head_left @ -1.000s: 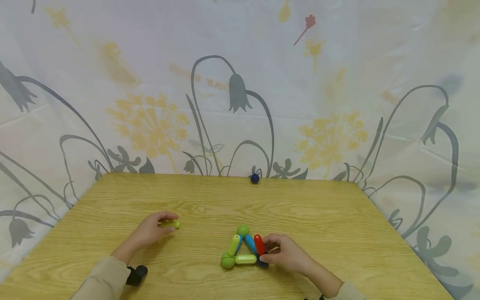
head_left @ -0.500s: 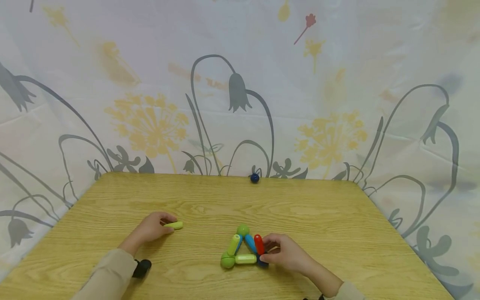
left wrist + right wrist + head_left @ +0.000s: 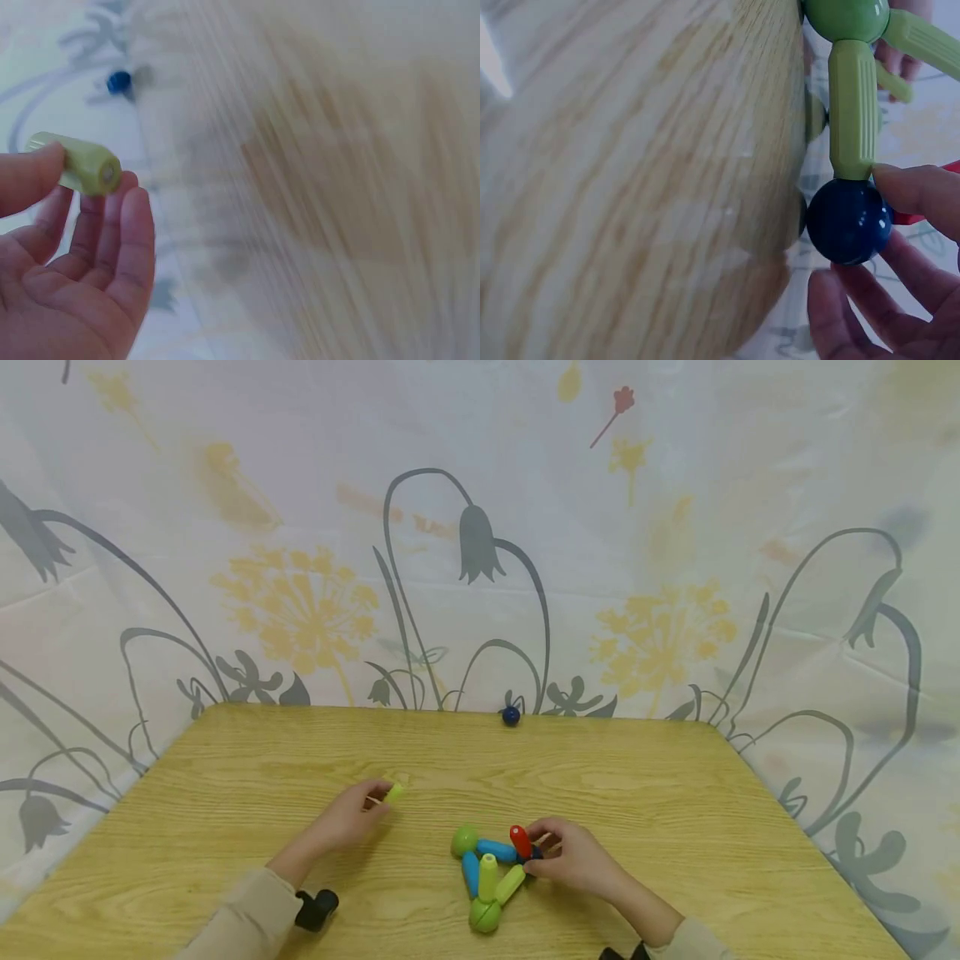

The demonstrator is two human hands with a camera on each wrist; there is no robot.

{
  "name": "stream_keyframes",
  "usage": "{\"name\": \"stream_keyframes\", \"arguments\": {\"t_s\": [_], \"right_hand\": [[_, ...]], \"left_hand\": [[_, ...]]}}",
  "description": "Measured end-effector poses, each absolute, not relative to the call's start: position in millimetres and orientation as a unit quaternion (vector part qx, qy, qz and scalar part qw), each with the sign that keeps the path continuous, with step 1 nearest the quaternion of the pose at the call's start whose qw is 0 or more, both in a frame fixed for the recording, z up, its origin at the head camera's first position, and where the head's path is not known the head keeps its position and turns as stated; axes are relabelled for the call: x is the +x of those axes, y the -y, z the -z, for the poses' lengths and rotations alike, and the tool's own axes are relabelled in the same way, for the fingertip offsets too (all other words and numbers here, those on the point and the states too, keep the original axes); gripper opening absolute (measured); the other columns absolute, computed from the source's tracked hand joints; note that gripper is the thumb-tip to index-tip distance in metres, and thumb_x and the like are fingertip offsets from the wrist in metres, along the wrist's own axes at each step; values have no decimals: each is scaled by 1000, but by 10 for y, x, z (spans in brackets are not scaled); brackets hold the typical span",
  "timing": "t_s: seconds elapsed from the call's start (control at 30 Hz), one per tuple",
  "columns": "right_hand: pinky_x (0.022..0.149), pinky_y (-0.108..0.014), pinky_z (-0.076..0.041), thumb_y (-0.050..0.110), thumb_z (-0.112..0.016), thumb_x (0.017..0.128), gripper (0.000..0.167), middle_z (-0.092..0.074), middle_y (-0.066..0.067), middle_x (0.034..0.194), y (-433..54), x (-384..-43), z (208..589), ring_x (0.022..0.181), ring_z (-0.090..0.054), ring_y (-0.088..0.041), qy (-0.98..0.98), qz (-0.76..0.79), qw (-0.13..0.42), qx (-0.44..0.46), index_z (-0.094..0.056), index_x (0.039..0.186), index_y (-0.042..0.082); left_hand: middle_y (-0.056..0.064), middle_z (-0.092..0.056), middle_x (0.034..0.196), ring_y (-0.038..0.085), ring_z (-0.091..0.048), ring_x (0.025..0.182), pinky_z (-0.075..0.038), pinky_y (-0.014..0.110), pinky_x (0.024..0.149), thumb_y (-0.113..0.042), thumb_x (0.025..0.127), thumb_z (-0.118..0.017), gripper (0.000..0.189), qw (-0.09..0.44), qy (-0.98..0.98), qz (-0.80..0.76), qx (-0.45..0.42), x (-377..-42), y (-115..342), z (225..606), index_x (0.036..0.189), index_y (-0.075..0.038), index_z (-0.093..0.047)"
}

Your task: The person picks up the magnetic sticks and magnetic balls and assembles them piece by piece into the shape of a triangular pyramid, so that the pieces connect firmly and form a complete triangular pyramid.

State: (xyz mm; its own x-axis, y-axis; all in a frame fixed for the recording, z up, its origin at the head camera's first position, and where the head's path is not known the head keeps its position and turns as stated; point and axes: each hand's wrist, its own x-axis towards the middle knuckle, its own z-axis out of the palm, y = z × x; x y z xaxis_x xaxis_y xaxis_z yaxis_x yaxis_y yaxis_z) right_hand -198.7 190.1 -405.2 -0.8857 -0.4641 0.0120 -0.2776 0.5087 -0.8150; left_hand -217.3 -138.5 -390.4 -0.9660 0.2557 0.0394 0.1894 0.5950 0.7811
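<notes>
My left hand (image 3: 352,817) pinches a short yellow-green magnetic rod (image 3: 94,165) between thumb and fingers, held up to the left of a small build. Low on the table stands that build, a triangle of magnetic balls and rods. Its corners are a green ball (image 3: 464,841), a second green ball (image 3: 485,914) nearest me and a dark blue ball (image 3: 849,221). Two blue rods (image 3: 496,850) and a yellow-green rod (image 3: 853,112) join them. Another yellow-green rod (image 3: 487,877) rises from the near green ball, a red rod (image 3: 519,841) from the blue one. My right hand (image 3: 573,856) grips the dark blue ball.
A loose dark blue ball (image 3: 511,716) sits at the far edge of the wooden table (image 3: 637,777), by the flower-patterned curtain (image 3: 480,610). A black wrist camera (image 3: 317,910) is strapped below my left sleeve.
My left hand has moved right and away from me, tipping its rod more upright. The triangle has turned counterclockwise, with my right hand keeping hold of the blue ball.
</notes>
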Motion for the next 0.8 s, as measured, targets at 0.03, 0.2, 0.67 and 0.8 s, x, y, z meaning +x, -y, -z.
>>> {"name": "stream_keyframes", "arguments": {"t_s": [0.03, 0.2, 0.67, 0.8], "right_hand": [[69, -31, -50, 11, -75, 79, 31, -62, -5, 97, -1903, -1991, 4054, 83, -58, -21, -866, 442, 99, -212, -64, 106, 2], [67, -27, -49, 14, -75, 79, 29, -61, -4, 97, -1902, -2020, 4069, 81, -58, -19, -871, 433, 90, -213, -65, 104, 2], [81, -34, -51, 0, -68, 83, 25, -62, -16, 107, -1817, -2155, 4071, 97, -61, -32, -847, 450, 99, -265, -64, 107, -3], [83, -37, -50, -2, -65, 84, 24, -62, -18, 108, -1793, -2200, 4068, 101, -59, -35, -844, 448, 105, -276, -63, 108, -6]], "left_hand": [[13, -56, 109, 29, -55, 98, -48, 41, 80, -4, 93, -54, 31, 38, -887, -441, 133, -2162, 1335, 3900, 122, 6, -52], [11, -57, 111, 31, -56, 101, -48, 41, 83, -9, 94, -56, 25, 41, -861, -462, 208, -2120, 1103, 3890, 118, -1, -55], [8, -60, 108, 26, -57, 98, -47, 33, 84, -9, 92, -59, 24, 101, -816, -485, 297, -1999, 790, 3927, 114, -1, -58], [7, -59, 109, 26, -57, 98, -47, 33, 84, -11, 91, -60, 25, 121, -813, -486, 297, -1949, 769, 3930, 114, 0, -57]]}}
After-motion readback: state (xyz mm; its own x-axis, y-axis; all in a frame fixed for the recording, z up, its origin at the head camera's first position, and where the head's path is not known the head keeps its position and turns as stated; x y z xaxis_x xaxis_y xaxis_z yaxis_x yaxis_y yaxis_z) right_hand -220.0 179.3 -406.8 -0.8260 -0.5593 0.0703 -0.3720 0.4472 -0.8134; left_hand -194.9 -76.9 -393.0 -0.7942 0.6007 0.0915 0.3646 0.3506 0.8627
